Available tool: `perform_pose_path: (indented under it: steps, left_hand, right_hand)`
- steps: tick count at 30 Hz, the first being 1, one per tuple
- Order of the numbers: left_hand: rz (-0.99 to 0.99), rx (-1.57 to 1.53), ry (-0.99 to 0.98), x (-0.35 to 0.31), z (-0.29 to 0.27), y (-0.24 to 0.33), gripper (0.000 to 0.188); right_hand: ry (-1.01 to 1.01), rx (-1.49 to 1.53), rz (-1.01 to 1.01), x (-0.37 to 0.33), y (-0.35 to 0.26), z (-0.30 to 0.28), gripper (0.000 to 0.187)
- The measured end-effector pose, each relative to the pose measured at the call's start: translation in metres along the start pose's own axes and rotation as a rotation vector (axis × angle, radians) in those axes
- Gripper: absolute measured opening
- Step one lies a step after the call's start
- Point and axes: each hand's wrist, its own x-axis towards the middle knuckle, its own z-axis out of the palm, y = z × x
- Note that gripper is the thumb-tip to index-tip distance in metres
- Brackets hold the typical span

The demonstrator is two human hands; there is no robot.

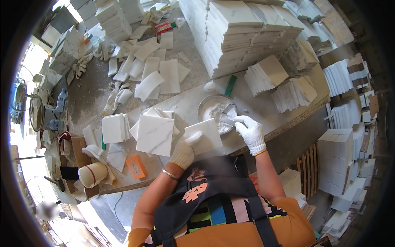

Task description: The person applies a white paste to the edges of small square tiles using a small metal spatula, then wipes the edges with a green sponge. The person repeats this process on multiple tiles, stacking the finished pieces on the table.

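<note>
My left hand (182, 154), in a white knit glove, grips a square pale marble tile (210, 139) by its near left side, with the thumb lying on top. In my gloved right hand (250, 135) is a flat metal putty knife (227, 117), held between thumb and fingers. Its blade reaches into a round metal bowl (200, 108) that holds white paste (212, 111). The tile lies just in front of the bowl and covers a bit of its rim. Left of the tile is a pile of square marble tiles (154, 136), stacked at uneven angles.
Tall tile stacks (234, 37) rise behind the bowl, with smaller stacks (267, 74) at right. A green strip (230, 85) lies beyond the bowl. Loose tile pieces (150, 74) and work gloves (113, 99) cover the far left. An orange box (136, 167) sits near the front edge.
</note>
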Motion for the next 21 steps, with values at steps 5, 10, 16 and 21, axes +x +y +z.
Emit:
perform_pose_path:
  steps: [5,10,16,21]
  left_hand:
    - [0.004,0.010,0.028,0.002,-0.005,-0.003,0.030]
    - [0.064,-0.019,0.037,0.004,-0.008,-0.007,0.023]
    - [0.028,-0.050,0.053,0.004,-0.005,-0.005,0.023]
    - [-0.003,-0.011,0.007,0.004,-0.008,-0.003,0.029]
  right_hand:
    - [0.025,-0.164,-0.053,0.004,-0.002,0.005,0.020]
    - [-0.030,0.035,0.122,0.007,0.003,-0.001,0.021]
    - [-0.080,0.129,0.176,0.010,0.012,0.006,0.021]
    - [-0.083,0.276,0.250,0.007,0.006,0.003,0.021]
